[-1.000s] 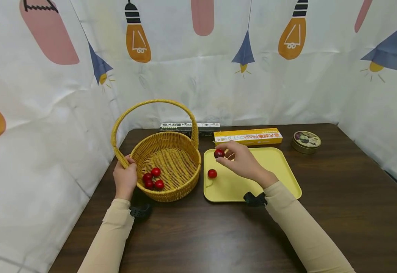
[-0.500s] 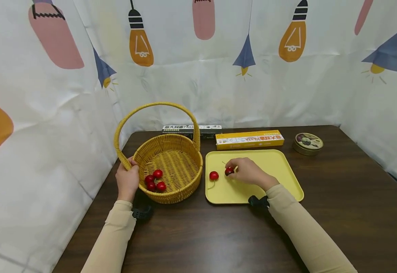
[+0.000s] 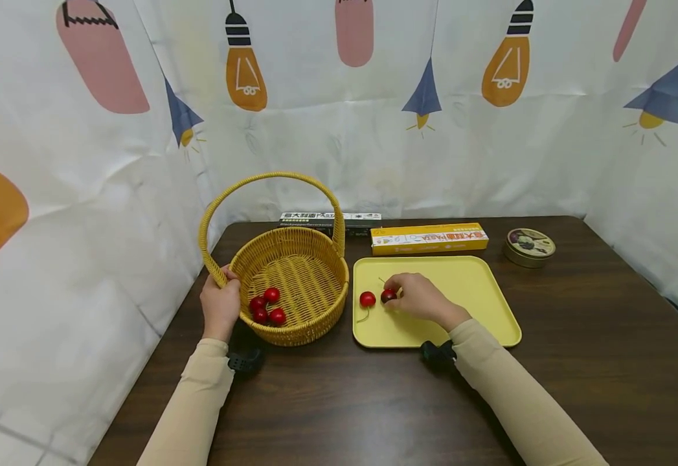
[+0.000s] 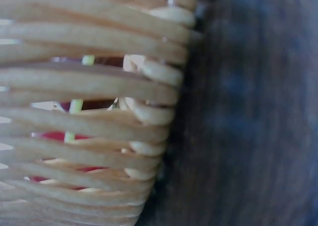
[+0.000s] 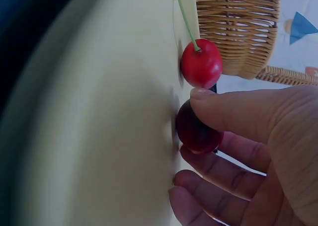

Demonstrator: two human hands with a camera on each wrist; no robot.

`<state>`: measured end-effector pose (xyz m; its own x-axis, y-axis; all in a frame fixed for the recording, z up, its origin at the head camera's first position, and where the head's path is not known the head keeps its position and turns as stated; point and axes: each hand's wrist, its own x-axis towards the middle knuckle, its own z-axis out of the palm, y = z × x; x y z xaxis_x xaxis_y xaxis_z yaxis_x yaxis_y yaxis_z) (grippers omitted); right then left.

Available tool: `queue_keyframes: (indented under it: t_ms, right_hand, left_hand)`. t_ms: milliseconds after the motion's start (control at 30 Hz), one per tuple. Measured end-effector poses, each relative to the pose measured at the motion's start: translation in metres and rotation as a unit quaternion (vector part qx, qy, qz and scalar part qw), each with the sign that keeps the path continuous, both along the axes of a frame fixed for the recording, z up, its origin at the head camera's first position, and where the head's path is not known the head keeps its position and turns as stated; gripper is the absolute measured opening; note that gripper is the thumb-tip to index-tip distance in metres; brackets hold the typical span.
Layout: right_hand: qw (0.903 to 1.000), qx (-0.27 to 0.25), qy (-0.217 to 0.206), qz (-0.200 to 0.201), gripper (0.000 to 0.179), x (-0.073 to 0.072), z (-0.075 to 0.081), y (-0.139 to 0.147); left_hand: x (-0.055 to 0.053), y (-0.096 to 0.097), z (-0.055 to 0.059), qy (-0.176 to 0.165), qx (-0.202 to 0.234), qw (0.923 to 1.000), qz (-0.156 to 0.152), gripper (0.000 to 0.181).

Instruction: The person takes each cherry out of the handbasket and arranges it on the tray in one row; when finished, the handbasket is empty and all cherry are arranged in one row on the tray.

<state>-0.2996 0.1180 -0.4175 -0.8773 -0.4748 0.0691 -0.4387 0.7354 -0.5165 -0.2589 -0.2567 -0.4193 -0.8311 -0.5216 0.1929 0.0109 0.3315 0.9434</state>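
The left hand (image 3: 220,310) is gripping the yellow wicker basket (image 3: 304,333) with fingers curled, four red cherries (image 3: 278,316) are lying inside, a bright cherry (image 3: 367,299) is resting on the yellow tray (image 3: 461,285), and beside it the right hand (image 3: 421,300) is pinching a darker cherry (image 5: 193,129) between thumb and fingers.

Left grip (image 3: 220,309) curled; right grip (image 3: 419,298) pinching; arms (image 3: 193,404) outstretched

The tray (image 3: 461,281) is on the table (image 3: 339,401), with the basket (image 3: 300,285) to its left. Four cherries (image 3: 277,316) are in the basket, front left. One cherry (image 3: 367,299) is on the tray's left side, and the right hand (image 3: 423,298) has another cherry (image 3: 387,296) just right of it. One box (image 3: 315,219) is behind the basket, another box (image 3: 429,239) behind the tray, and the tin (image 3: 529,248) right of both.
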Motion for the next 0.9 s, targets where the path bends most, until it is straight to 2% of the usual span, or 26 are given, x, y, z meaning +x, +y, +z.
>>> queue_keyframes:
  t_ms: [200, 500, 900]
  right_hand:
    - [1.0000, -0.003, -0.002, 0.001, 0.030, 0.0028, 0.0006, -0.0018]
    - [0.9999, -0.004, -0.002, 0.009, 0.037, 0.0020, 0.0016, -0.0018]
    - [0.9998, 0.008, -0.011, 0.013, 0.042, 0.0047, 0.0084, 0.0014]
  left_hand:
    - [-0.0004, 0.0001, 0.0007, -0.003, 0.003, 1.0000, -0.002, 0.020]
    - [0.0003, -0.0002, 0.0017, -0.001, 0.010, 0.9999, -0.003, 0.022]
    - [0.0017, 0.0003, 0.0025, -0.008, -0.008, 0.9999, 0.002, 0.016]
